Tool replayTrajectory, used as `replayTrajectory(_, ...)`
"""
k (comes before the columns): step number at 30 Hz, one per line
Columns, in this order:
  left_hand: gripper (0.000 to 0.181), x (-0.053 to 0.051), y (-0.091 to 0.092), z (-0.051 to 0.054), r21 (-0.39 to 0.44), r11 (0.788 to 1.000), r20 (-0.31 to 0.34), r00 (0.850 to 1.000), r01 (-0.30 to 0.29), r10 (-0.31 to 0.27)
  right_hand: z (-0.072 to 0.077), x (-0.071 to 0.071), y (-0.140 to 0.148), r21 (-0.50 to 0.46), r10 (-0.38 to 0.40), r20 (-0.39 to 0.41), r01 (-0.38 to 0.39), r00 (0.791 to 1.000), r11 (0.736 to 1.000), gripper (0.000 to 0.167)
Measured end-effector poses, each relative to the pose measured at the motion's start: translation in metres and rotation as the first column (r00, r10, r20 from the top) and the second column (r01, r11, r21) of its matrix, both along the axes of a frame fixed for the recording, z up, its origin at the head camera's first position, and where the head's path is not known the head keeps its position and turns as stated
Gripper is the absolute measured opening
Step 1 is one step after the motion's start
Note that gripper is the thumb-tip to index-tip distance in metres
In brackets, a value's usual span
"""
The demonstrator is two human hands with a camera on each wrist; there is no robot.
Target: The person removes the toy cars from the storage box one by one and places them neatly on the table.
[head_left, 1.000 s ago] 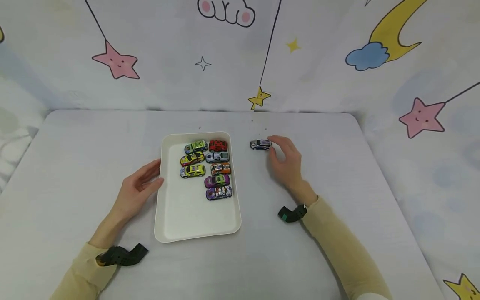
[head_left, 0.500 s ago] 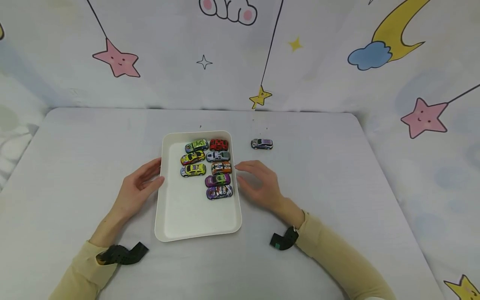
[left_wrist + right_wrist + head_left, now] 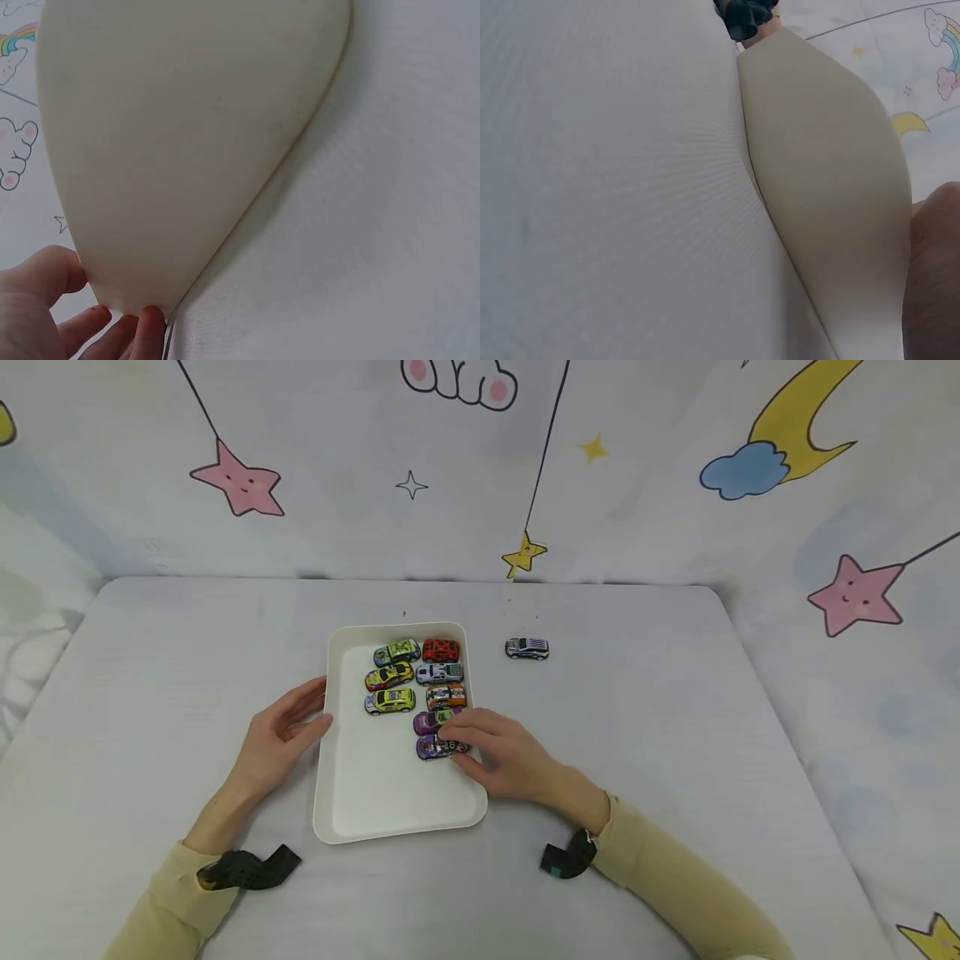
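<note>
My left hand (image 3: pixel 277 739) holds the left side of a white tray (image 3: pixel 360 797), with the thumb at the rim. In the left wrist view, the fingertips touch the tray's outer wall (image 3: pixel 187 150). My right hand (image 3: pixel 506 756) reaches over the right rim. Its thumb and fingers pinch a dark purple toy car (image 3: pixel 429 747), partly covering it. A purple and green toy car (image 3: pixel 426 722) sits just above, its right end hidden by the fingers. The right wrist view shows the tray's outer side (image 3: pixel 825 165) and part of the hand; no car shows there.
Other toy cars fill the tray's upper part, among them a red car (image 3: pixel 441 650), an orange car (image 3: pixel 446 696) and a yellow car (image 3: pixel 390 701). A silver-grey toy car (image 3: pixel 527 648) lies on the white table (image 3: pixel 637 693), right of the tray. A patterned backdrop (image 3: pixel 322 460) stands behind.
My right hand has left the silver-grey car, moved left and down past the tray's right rim, and now has its fingers at the dark purple car. The left hand stays at the tray's edge.
</note>
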State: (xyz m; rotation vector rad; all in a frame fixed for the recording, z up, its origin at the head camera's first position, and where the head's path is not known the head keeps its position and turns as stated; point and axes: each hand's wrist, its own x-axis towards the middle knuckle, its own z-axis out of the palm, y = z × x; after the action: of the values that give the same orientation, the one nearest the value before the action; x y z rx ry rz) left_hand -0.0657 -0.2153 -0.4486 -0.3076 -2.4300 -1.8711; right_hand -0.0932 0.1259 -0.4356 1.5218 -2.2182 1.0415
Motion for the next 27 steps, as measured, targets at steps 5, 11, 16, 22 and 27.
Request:
replayTrajectory(5, 0.051, -0.002, 0.0, -0.003, 0.006, 1.0, -0.001, 1.0, -0.004, 0.004, 0.013, 0.004, 0.001, 0.197, -0.034, 0.026, 0.028, 0.999, 0.98, 0.035)
replayTrajectory(11, 0.051, -0.002, 0.001, -0.002, 0.007, 1.0, -0.003, 1.0, 0.005, -0.005, 0.022, 0.005, 0.0, 0.281, -0.067, 0.103, 0.035, 0.992, 0.959, 0.035)
replayTrajectory(16, 0.051, -0.002, 0.001, 0.0, -0.001, 1.0, -0.008, 1.0, 0.003, -0.003, 0.029, 0.006, -0.002, 0.372, -0.105, 0.103, 0.059, 0.989, 0.926, 0.037)
replayTrajectory(22, 0.051, -0.001, 0.001, 0.0, -0.01, 1.0, -0.002, 1.0, -0.005, 0.005, 0.037, 0.01, -0.008, 0.493, -0.162, 0.079, 0.102, 0.984, 0.864, 0.037)
replayTrajectory(27, 0.051, 0.0, 0.0, 0.001, -0.018, 1.0, 0.0, 1.0, -0.006, 0.006, 0.038, 0.012, -0.012, 0.536, -0.149, 0.051, 0.098, 0.988, 0.838, 0.032)
